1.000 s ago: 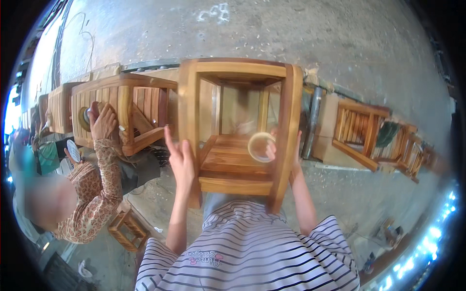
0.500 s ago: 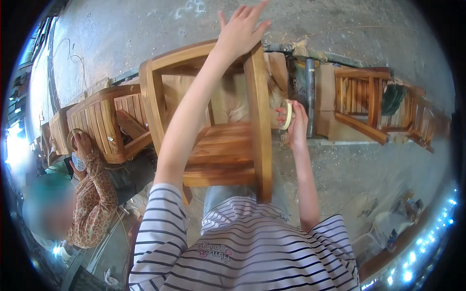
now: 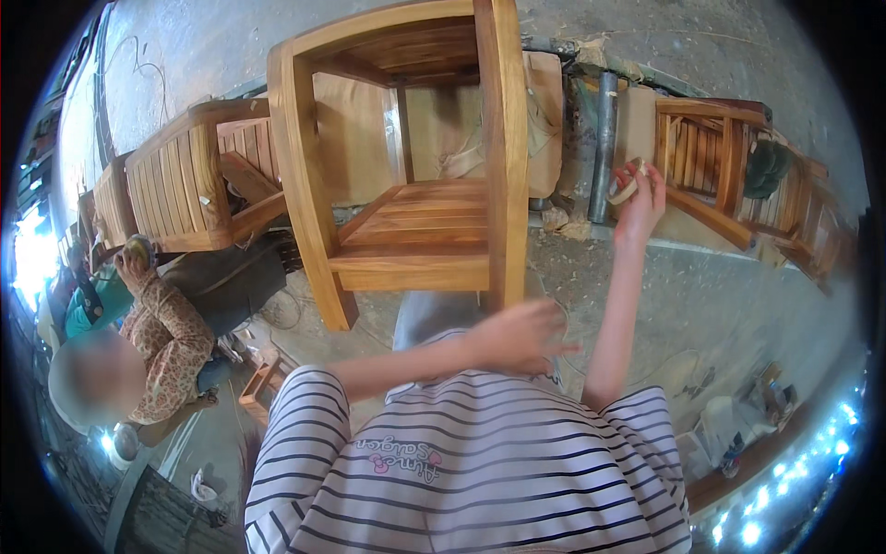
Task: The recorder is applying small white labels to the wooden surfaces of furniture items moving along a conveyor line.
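Note:
A wooden furniture frame (image 3: 503,166) with thick square legs and a slatted panel (image 3: 420,217) stands before me. My left hand (image 3: 524,334) is low, close to the lower end of the right leg and in front of my shirt. Its fingers are somewhat blurred but look stretched out and apart, and I see nothing in them. To the right of the frame, my right hand (image 3: 641,203) is raised with its fingers closed on a cream ring (image 3: 626,192) that looks like a roll of tape. Whether the left hand touches the leg, I cannot tell.
Slatted wooden pieces (image 3: 171,189) stand at left, by a seated person (image 3: 171,342) holding a round object (image 3: 140,247). More slatted furniture (image 3: 701,152) stands at right, with a dark green cloth-like thing (image 3: 768,169) on it. A grey metal pipe (image 3: 604,138) lies between.
My left hand has come down from the frame's top to near my waist. The right hand has moved right and up with the cream ring. The frame sits higher in view.

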Action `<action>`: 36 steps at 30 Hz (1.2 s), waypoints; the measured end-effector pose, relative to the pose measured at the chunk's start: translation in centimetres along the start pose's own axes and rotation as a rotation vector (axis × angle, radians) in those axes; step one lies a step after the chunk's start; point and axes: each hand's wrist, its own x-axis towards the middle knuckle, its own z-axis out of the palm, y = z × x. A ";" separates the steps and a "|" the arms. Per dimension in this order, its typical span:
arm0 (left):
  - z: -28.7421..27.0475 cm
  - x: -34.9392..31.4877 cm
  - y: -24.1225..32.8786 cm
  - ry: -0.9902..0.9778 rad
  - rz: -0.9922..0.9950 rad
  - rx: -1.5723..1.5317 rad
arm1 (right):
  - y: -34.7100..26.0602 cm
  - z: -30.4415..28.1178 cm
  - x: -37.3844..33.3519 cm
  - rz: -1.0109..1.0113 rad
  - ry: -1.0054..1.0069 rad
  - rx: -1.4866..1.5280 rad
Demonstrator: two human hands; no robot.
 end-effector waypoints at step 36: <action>-5.2 -8.7 -3.2 1.383 -0.721 -0.112 | -0.9 -1.4 -12.3 0.033 -0.513 -0.282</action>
